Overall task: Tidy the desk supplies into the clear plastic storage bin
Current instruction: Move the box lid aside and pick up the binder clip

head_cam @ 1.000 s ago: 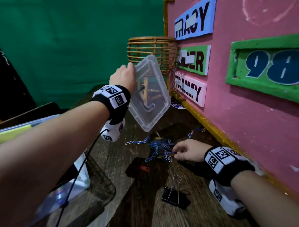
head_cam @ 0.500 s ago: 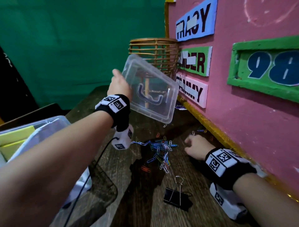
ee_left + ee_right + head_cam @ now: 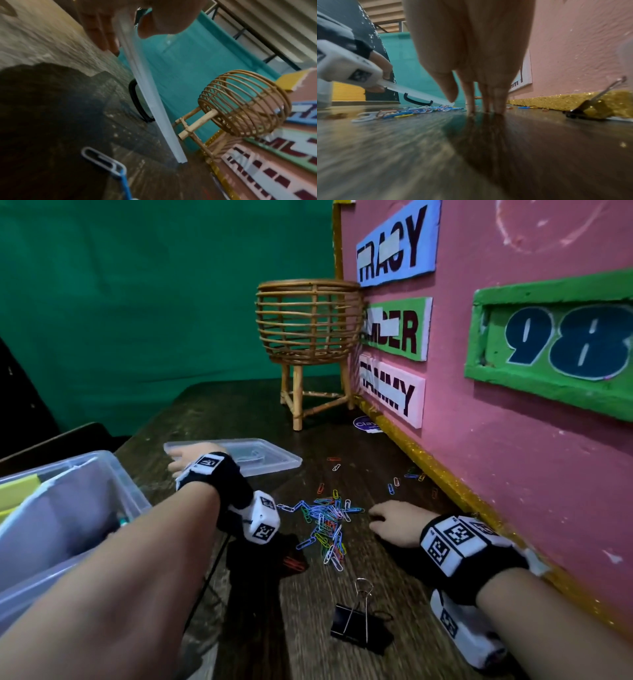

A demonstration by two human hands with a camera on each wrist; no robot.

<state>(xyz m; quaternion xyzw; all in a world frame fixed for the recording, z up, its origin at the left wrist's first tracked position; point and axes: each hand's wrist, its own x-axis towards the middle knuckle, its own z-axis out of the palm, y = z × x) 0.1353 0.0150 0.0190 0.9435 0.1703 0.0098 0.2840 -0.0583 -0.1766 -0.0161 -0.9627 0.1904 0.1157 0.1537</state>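
Note:
My left hand [image 3: 188, 457] pinches one edge of a clear plastic lid [image 3: 253, 458] with a black handle, held low and nearly flat over the table's back left. In the left wrist view my left hand [image 3: 127, 36] has its thumb on top and fingers under the lid [image 3: 154, 108]. My right hand [image 3: 380, 520] rests its straight fingertips on the wood beside a pile of coloured paper clips [image 3: 325, 522]. The right wrist view shows my right hand [image 3: 477, 108] holding nothing. The clear storage bin [image 3: 133, 491] stands at the left with yellow pads inside.
A black binder clip [image 3: 359, 628] lies near the front. Loose paper clips [image 3: 394, 482] are scattered toward the pink board [image 3: 513, 491] along the right. A rattan basket on legs [image 3: 308, 326] stands at the back beside the board.
My left hand has brought the lid down from a raised tilt to low and flat over the back left of the table. My right hand has drawn slightly back from the clip pile.

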